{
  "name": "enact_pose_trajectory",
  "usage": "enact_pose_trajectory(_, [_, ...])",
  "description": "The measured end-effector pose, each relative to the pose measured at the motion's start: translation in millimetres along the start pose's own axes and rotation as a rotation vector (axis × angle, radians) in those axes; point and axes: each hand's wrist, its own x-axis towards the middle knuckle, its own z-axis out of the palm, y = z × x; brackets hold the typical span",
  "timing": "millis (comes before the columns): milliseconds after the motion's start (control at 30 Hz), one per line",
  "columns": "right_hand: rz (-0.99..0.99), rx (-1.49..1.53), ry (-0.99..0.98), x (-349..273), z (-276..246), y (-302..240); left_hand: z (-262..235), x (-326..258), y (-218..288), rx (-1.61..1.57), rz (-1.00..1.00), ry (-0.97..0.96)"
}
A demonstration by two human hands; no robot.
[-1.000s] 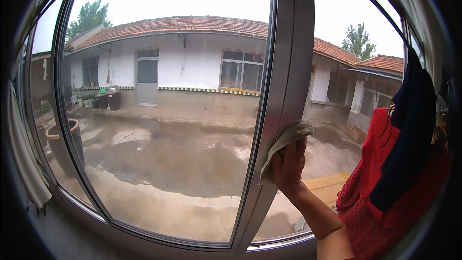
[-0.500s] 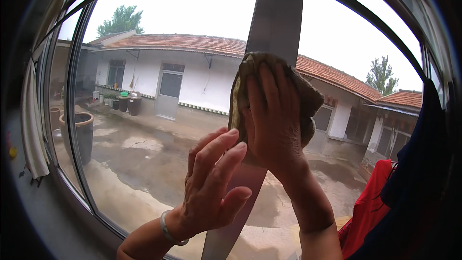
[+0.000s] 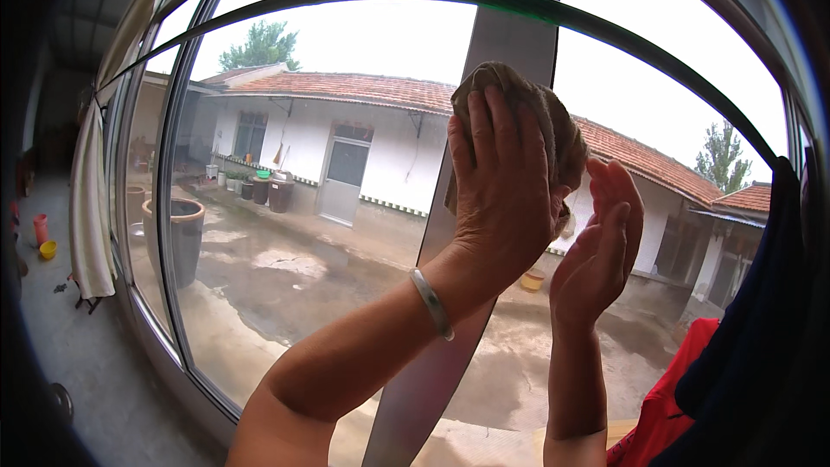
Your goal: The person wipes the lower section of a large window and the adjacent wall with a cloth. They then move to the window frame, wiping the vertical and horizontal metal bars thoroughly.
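Left hand [image 3: 501, 195] laid flat on crumpled grey-brown cloth [image 3: 562, 121] against grey metal window post [image 3: 512, 45]; right hand [image 3: 595, 264] raised just beside.

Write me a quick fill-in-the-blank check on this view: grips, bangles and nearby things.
The cloth lies under the ____ grip, over the window post.
The count of bangles in view is ____.
The bright garment beside the dark garment is ____.
The bowl on the floor at far left is ____.
Missing words: left; one; red; yellow.

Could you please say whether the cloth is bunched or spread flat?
Bunched: the cloth bulges in thick folds beside the left hand.
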Motion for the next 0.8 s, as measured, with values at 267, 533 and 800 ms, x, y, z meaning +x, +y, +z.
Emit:
enact_pose_trajectory(267, [-0.093, -0.577, -0.22, -127.8, 9.1, -9.3, 27.6, 119.4, -27.3, 0.125, -0.077, 0.115])
enact_pose_trajectory(533, [-0.006, -0.404, -0.3, -207.3, 10.0, -5.4, 39.2, 149.8, -16.2, 0.028, -0.181, 0.256])
enact_pose_trajectory(800, [-0.028, -0.229, -0.198, -224.3, -3.2, -9.3, 54.7, 71.8, -17.3, 0.174, -0.008, 0.411])
